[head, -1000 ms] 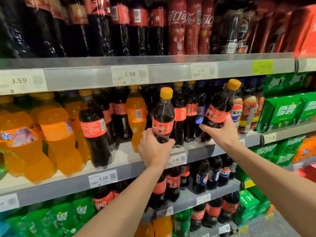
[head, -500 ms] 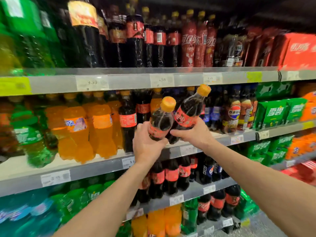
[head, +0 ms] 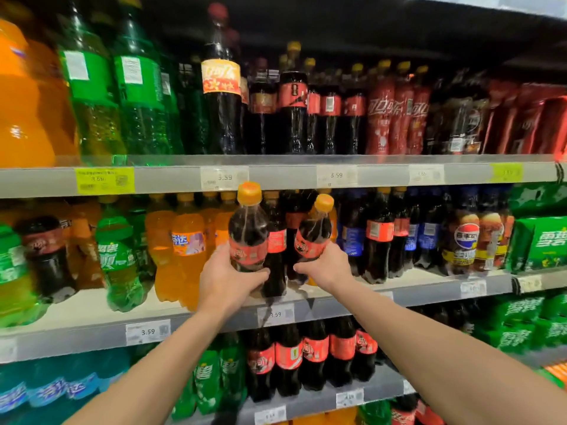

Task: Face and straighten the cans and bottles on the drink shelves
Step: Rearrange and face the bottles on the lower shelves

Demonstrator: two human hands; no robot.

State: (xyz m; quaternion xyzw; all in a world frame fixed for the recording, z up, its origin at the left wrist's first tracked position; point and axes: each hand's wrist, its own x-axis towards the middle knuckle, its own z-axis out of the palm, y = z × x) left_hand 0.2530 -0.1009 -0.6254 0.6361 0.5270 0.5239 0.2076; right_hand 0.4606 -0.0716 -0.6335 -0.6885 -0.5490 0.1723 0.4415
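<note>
My left hand (head: 228, 279) curls round one cola bottle (head: 248, 237), my right hand (head: 326, 266) round another (head: 313, 237), both at the middle shelf (head: 352, 297) front; probably lifted, bases hidden. I set them upright, side by side, red labels outward

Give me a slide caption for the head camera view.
Left hand and right hand each hold an orange-capped cola bottle at the middle drink shelf.
</note>
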